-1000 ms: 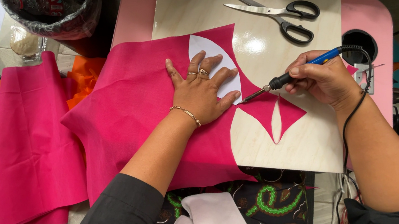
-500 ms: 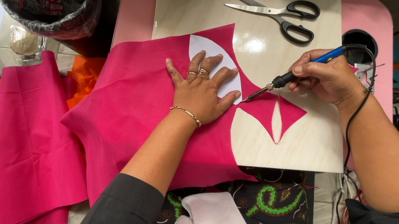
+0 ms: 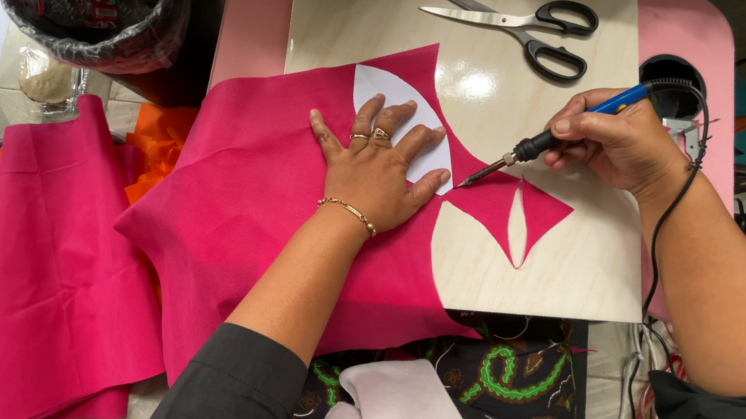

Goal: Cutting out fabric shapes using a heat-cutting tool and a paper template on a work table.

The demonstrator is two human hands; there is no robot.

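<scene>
The right hand [image 3: 619, 143] is gripping a corded hot-tip cutting tool [image 3: 555, 133] like a pen, fingers closed round its blue handle, and its metal point is touching the pink fabric [image 3: 267, 204] just beside the white paper template [image 3: 398, 110]. The left hand [image 3: 378, 175] is lying flat with fingers spread wide, pressing fabric and template onto the pale wooden board [image 3: 543, 264], which is sitting at the right end of the desk [image 3: 685, 24].

To cut cleanly here, the tip is best tracing the template's curved edge at a steady pace while the flat hand is keeping the cloth taut and its fingertips clear of the hot point. The cord [image 3: 671, 209] is hanging off the desk's right edge and should be kept slack. Scissors [image 3: 522, 27] are lying near the board's far edge.
</scene>
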